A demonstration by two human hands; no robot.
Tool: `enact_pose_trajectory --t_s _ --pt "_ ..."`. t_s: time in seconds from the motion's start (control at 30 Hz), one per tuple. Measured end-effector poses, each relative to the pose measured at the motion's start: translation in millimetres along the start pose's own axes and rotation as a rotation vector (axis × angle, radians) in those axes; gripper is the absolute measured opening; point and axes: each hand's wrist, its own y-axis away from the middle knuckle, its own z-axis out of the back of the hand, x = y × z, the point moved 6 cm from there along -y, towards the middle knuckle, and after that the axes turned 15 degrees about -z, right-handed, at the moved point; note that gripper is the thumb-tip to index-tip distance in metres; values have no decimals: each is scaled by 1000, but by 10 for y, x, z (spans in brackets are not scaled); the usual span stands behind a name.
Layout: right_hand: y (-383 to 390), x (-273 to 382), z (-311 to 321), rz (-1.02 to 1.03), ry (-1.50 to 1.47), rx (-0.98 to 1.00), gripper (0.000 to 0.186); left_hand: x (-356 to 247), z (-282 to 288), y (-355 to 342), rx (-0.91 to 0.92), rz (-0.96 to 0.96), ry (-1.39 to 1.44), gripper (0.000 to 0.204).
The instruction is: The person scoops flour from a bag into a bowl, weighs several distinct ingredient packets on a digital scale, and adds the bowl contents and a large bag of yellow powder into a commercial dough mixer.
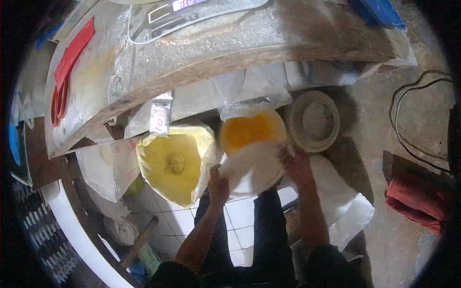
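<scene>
Between my hands is a white round bowl (252,170), blurred and tilted. Orange material (247,130) shows at its far side and a white surface at its near side. I cannot tell whether this is one vessel or two overlapping. The fingers of my left hand (219,186) are closed on the near left edge. My right hand (298,167) grips the right edge, its fingers partly smeared. Just left of the bowl stands an open sack with a yellow lining (201,144), holding yellow powder (175,182) with a small pale lump near its middle.
A worktop (192,62) crosses the far side, bearing a glass digital scale (192,21) and a red strap (74,53). A silvery packet (161,115) hangs below its edge. A round grey basin (314,121) stands right, above a white sack (343,206). Dark red cloth (418,199) lies far right.
</scene>
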Motion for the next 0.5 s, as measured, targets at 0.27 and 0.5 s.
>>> enact_pose_trajectory --t_s 0.27,0.5 --pt "-2304 -1286 573 574 1721 -104 24 484 -389 201 520 -128 -468 68" --pt "-3550 -2404 735 -114 1631 -479 24 1015 -783 106 641 -333 -423 77"
